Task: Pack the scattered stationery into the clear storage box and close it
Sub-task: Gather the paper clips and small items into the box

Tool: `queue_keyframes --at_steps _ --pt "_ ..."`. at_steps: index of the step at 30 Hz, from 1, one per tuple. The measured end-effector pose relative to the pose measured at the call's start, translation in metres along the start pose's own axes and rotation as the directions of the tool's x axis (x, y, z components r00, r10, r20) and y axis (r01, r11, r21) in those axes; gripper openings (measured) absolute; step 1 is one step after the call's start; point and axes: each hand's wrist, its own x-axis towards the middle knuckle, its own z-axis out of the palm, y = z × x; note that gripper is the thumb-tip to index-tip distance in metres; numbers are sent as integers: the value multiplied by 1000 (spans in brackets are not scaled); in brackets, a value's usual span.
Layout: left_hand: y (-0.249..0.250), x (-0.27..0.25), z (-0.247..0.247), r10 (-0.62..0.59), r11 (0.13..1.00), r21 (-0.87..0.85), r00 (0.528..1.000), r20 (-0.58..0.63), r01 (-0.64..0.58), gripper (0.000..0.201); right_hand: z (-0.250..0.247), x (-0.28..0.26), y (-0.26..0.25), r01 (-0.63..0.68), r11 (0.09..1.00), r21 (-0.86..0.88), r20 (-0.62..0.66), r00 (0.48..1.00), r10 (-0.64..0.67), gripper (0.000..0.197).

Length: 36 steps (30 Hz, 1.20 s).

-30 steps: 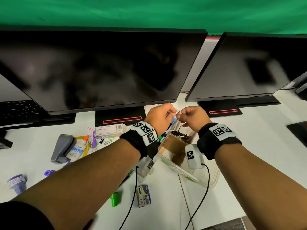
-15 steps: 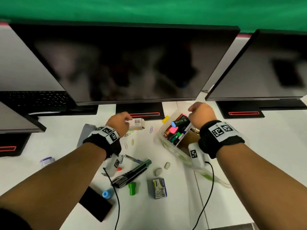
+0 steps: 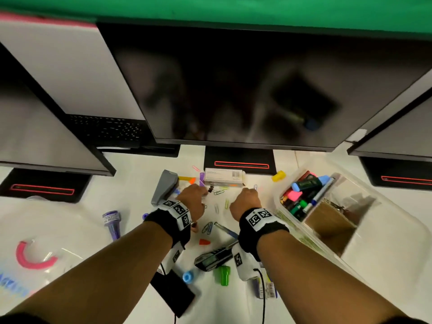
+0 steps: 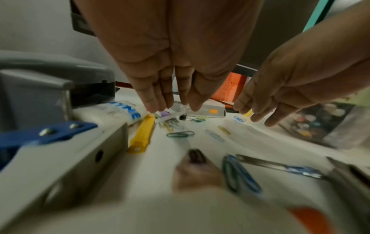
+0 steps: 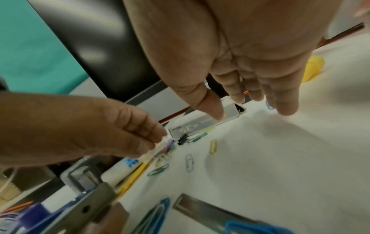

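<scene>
My left hand [image 3: 190,199] fingers straight, empty, over paper clips [image 4: 180,134] near desk [image 3: 131,183] back edge; right hand [image 3: 245,201] released. Clips light, thin, slippery: pinch edges.

Open clear storage box [image 3: 364,232] and loose stationery on the white desk

The box, right of the flat white carton [image 3: 223,180], holds markers; coloured paper clips [image 4: 180,134] lie scattered just before that carton.

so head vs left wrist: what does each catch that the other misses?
Head only: the clear storage box with markers inside, the green cap, the monitors.
Left wrist only: the palm side, left hand fingers straight, tips above a cluster of paper clips; the glue tube's lettering.
Both: right hand, grey hole punch, white box.
</scene>
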Motion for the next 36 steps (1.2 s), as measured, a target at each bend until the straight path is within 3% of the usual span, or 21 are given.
queue_keyframes --at_steps 5,8,13,16,19,21,22,26,29,33,34,36 --pt "1 37 -19 -52 999 -4 991 -123 52 51 6 39 -1 -111 983 -146 -55 993 104 69" --pt "-9 50 -25 -41 992 118 996 -75 50 70 6 46 7 -131 978 -163 -8 991 131 66" --pt "-18 63 -20 -49 956 289 999 18 42 74 37 25 3 59 979 -197 51 997 -50 64" --pt "-17 66 -12 -29 955 294 999 21 22 65 40 3 -10 165 968 -188 122 982 -144 44" --pt "-14 61 -4 15 941 337 1000 15 -19 53 25 -4 -27 259 956 -136 -15 965 -263 41" --pt "-14 56 3 29 922 384 999 29 -38 56 14 4 -35 312 938 -153 -116 937 -330 48" --pt "-14 53 5 32 913 406 999 37 -44 59 10 8 -38 335 924 -184 -104 928 -357 52" --pt "-9 37 11 25 881 471 998 54 -48 65 -1 25 -32 303 904 -301 114 953 -282 71" --pt "0 21 16 78 862 497 995 57 -96 53 -4 25 -25 197 918 -343 140 978 -157 74" --pt "17 2 24 154 871 466 987 44 -157 45 -5 17 -21 68 931 -359 49 997 -54 71" --pt "20 -1 26 164 867 464 983 79 -182 45 -4 15 -20 75 935 -346 -13 996 -85 67" --pt "23 -4 27 182 878 427 976 119 -216 44 1 12 -19 218 942 -255 -125 959 -256 53"
